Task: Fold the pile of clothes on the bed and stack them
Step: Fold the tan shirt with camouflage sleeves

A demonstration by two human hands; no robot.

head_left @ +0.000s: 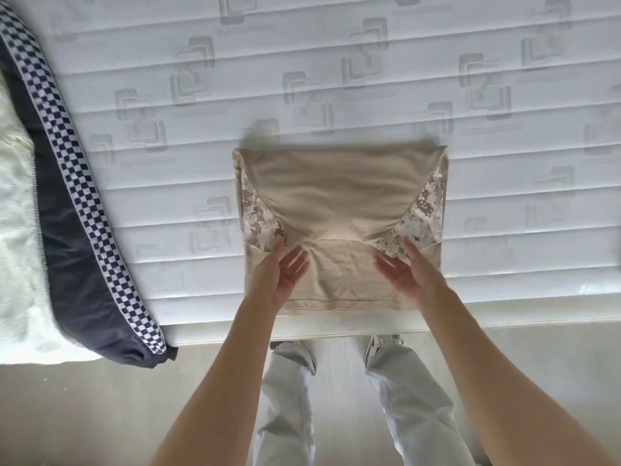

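One tan shirt (339, 196) lying flat near the bed's front edge, partly folded into a rough square, two camouflage sleeve panels showing as triangles, one at each side. Lower hem layer facing the person, upper layer folded down over it.

Two bare hands over the shirt's lower half. Left hand (285, 274) at the lower left, fingers straight and spread, tips touching the cloth just beside the left camouflage panel; nothing pinched or curled round, grip open. Right hand (405, 267) at the lower right, palm turned inward, fingers straight, tips at the edge of the right camouflage panel; grip likewise open, holding nothing. Hands apart from each other, shirt's middle between them.

One bed (336, 79), bare white quilted mattress with grey square pattern. One dark jacket (77, 230) with a checkered black-and-white stripe lying at the left side of the mattress, well apart from the shirt, its end hanging off the front edge. One white fluffy blanket (16, 230) at far left, touching the jacket.

Two legs in light grey trousers (289, 398) below, standing on pale floor (84, 415) close against the bed's front edge.
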